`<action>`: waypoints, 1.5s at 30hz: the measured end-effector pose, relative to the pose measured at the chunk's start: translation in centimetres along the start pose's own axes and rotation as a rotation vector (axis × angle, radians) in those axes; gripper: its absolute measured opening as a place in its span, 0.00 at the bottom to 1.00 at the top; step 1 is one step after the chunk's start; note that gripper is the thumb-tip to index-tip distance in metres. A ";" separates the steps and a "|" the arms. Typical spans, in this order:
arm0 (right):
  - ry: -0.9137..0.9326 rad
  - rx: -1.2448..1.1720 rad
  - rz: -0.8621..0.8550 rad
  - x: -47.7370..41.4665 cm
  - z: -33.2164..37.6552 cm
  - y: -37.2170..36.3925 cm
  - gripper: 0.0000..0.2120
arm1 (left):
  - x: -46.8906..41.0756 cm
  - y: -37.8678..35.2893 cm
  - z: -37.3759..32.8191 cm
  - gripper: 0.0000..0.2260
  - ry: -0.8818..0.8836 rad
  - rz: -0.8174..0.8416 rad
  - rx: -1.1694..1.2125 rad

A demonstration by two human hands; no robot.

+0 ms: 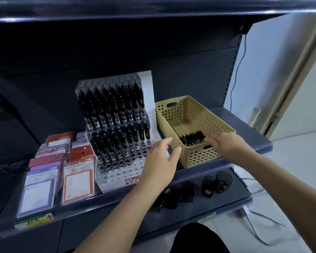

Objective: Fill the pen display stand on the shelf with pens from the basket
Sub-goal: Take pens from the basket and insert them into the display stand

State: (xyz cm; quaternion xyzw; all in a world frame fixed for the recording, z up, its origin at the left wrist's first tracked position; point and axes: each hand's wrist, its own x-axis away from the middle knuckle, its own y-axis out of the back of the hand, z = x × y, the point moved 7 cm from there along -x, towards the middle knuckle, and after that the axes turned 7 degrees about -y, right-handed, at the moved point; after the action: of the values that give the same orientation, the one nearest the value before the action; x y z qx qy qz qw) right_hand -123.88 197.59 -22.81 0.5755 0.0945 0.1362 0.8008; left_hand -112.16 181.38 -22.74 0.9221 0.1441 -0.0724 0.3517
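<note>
My left hand (pixel 161 161) hovers spread just left of the basket (pixel 199 157); my right hand (pixel 224 143) reaches inside onto the pens (pixel 192 137), and I cannot tell its grip.

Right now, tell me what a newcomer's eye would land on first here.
The clear tiered pen display stand at mid-shelf, packed with black pens but empty in its front holes, draws the eye first. Right of it sits a yellow basket with a few dark pens, the right hand reaching in; the left hand hovers open between the two.
</note>
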 end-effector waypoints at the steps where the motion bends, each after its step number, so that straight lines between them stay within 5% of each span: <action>1: 0.010 0.000 0.019 0.1 -0.2 -0.1 0.19 | -0.7 -0.7 0.1 0.22 0.058 0.035 0.057; 10: 0.105 -0.048 0.046 1.8 -0.4 -0.1 0.18 | -4.8 -5.2 -0.2 0.27 0.386 0.103 0.202; 16: 0.134 -0.180 0.012 2.5 -1.9 -1.3 0.19 | -4.5 -5.9 -0.3 0.25 0.392 -0.005 0.098; 24: -0.051 -0.461 0.143 1.3 -3.4 -1.4 0.04 | -1.0 -7.7 -0.4 0.28 0.222 -0.122 0.083; 28: -0.193 -0.452 0.159 -1.4 -3.7 -2.5 0.28 | -0.7 -8.2 0.0 0.28 0.189 -0.155 0.104; 36: -0.352 -0.328 0.152 -3.7 -1.7 -4.2 0.23 | -1.5 -8.1 0.5 0.31 0.207 -0.170 0.121; 45: -0.326 -0.217 0.095 -5.0 -0.3 -5.7 0.43 | -1.1 -8.2 0.3 0.32 0.204 -0.170 0.152</action>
State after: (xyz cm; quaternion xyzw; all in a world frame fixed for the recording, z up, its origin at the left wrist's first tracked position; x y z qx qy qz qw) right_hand -128.08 194.55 -28.32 0.5039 -0.0791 0.0883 0.8556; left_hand -115.84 186.73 -27.88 0.9332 0.2507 -0.0184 0.2569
